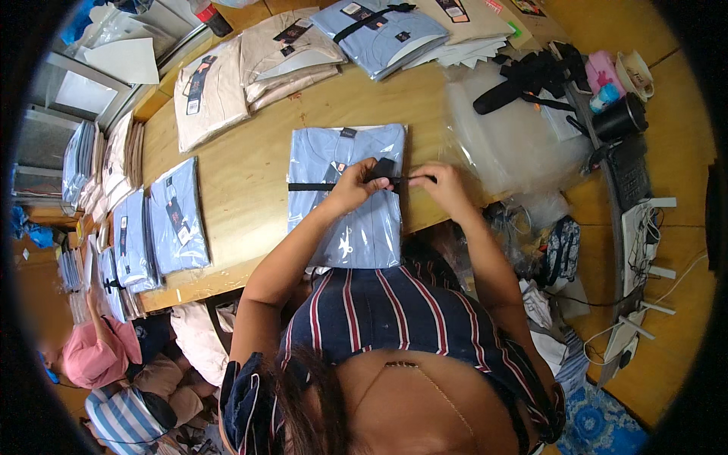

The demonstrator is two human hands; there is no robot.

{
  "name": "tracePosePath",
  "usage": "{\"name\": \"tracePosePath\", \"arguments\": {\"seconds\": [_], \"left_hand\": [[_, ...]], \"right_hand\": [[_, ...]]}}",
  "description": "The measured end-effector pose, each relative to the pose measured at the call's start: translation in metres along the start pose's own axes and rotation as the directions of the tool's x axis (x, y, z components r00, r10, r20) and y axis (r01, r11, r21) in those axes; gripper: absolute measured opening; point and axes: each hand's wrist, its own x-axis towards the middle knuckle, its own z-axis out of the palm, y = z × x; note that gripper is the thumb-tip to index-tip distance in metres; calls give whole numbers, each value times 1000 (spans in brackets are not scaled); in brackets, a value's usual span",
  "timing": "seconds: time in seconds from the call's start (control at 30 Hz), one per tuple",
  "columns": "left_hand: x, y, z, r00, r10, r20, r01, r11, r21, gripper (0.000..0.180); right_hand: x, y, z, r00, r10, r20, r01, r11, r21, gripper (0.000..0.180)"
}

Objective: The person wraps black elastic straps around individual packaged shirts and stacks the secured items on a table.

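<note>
A stack of folded light-blue shirts (349,235) in glossy clear bags lies in front of me at the table's near edge. Across its middle runs a black fabric strip (309,186). At the stack's right side my left hand (351,189) is closed on part of that strip, with a dark loop standing up at its fingers. Just to the right, past the bag's edge, my right hand (449,189) pinches another length of the same strip, drawn between the two hands. The underside of the stack is hidden.
Bagged beige shirts (208,98) and a tied blue bundle (379,34) line the table's far side. More blue packs (178,216) sit at the left. Empty clear bags (485,144) and black strips (523,80) lie at the right. A person in pink (98,353) is at far left.
</note>
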Motion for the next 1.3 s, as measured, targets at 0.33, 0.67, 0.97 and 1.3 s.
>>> {"name": "tracePosePath", "arguments": {"seconds": [0.33,0.67,0.97,1.3], "left_hand": [[-5,24,1,924,279,261,-379,755,535,22],[0,22,22,874,485,-35,-310,612,728,26],[-2,8,18,902,426,-66,-257,655,710,28],[-3,6,16,861,509,0,-212,359,909,23]], "right_hand": [[-10,3,26,987,139,-77,-80,854,514,9],[14,33,30,987,85,134,-132,906,402,19],[30,31,14,905,162,394,-367,768,525,11],[42,25,13,983,9,182,-23,997,74,11]]}}
